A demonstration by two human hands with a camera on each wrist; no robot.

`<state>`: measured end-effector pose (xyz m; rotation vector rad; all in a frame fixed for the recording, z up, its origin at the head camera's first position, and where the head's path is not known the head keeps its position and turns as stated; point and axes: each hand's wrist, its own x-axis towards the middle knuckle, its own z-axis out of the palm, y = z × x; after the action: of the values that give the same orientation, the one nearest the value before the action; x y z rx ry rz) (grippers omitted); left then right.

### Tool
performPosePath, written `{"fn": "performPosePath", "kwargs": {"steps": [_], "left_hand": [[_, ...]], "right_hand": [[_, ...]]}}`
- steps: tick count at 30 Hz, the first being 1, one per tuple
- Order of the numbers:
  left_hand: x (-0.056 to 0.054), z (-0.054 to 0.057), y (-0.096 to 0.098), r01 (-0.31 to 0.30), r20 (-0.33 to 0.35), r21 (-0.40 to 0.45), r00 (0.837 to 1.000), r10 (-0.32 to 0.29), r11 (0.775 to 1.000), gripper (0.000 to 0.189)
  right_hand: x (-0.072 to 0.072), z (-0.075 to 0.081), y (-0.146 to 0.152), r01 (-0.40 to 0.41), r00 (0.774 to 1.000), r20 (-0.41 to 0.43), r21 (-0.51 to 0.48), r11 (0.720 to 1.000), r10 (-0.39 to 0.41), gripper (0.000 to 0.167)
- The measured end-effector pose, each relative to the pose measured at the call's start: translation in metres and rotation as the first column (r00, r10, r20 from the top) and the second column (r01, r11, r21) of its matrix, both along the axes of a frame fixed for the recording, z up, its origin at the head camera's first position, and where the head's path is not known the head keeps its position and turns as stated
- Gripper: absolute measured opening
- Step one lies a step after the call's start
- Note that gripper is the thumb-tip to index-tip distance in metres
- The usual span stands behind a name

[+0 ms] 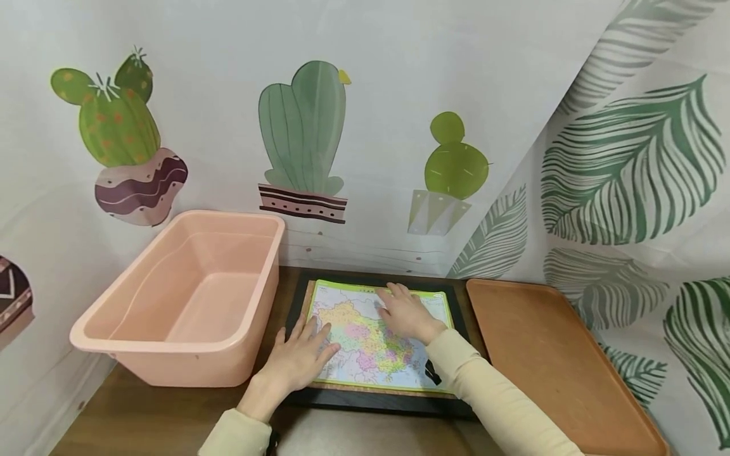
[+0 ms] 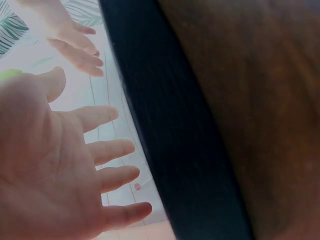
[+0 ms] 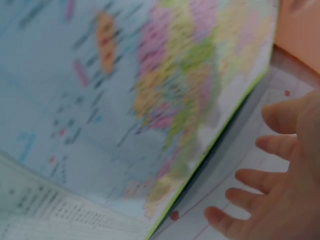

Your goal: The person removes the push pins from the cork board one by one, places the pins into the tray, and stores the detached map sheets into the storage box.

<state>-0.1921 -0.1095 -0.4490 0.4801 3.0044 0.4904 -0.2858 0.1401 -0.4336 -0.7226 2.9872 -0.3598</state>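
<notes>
A rectangular, multicoloured map [image 1: 348,332] with a bright green border lies at the head view's lower centre on a black rectangular board [image 1: 376,401], long axis left-right, heading uppermost, print illegible. The left hand [image 1: 298,358], fingers spread, and right hand [image 1: 406,313], fingers extended, grip nothing.

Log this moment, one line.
map: between basin and tray | left hand: open, at left edge | right hand: open, over upper part
</notes>
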Motion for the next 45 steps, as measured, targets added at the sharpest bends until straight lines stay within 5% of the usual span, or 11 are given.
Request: {"fn": "performPosePath", "kwargs": {"steps": [17, 23, 27, 32, 38, 45], "left_hand": [[-0.002, 0.002, 0.005, 0.045, 0.063, 0.014, 0.997, -0.045, 0.999, 0.064], [-0.002, 0.002, 0.006, 0.074, 0.08, 0.008, 0.994, -0.075, 0.997, 0.064], [-0.003, 0.001, 0.007, 0.09, 0.079, 0.008, 0.993, -0.091, 0.996, 0.065], [-0.004, -0.001, 0.007, 0.096, 0.068, -0.032, 0.993, -0.094, 0.995, 0.065], [-0.002, 0.0, 0.006, 0.097, 0.084, -0.045, 0.992, -0.093, 0.994, 0.063], [0.0, 0.002, 0.006, 0.102, 0.097, -0.045, 0.99, -0.098, 0.994, 0.064]], "right_hand": [[-0.032, -0.015, 0.001, -0.064, 0.991, -0.107, 0.161, 0.985, 0.082, 0.034], [-0.043, -0.019, -0.001, 0.021, 0.999, -0.032, -0.021, 1.0, -0.021, 0.025], [-0.051, -0.02, 0.001, 0.135, 0.99, 0.076, -0.181, 0.974, -0.123, 0.022], [-0.056, -0.021, 0.006, 0.199, 0.972, 0.176, -0.274, 0.941, -0.154, 0.013], [-0.06, -0.023, 0.008, 0.228, 0.961, 0.228, -0.321, 0.919, -0.159, 0.009], [-0.066, -0.027, 0.01, 0.243, 0.957, 0.228, -0.277, 0.93, -0.182, 0.008]]}}
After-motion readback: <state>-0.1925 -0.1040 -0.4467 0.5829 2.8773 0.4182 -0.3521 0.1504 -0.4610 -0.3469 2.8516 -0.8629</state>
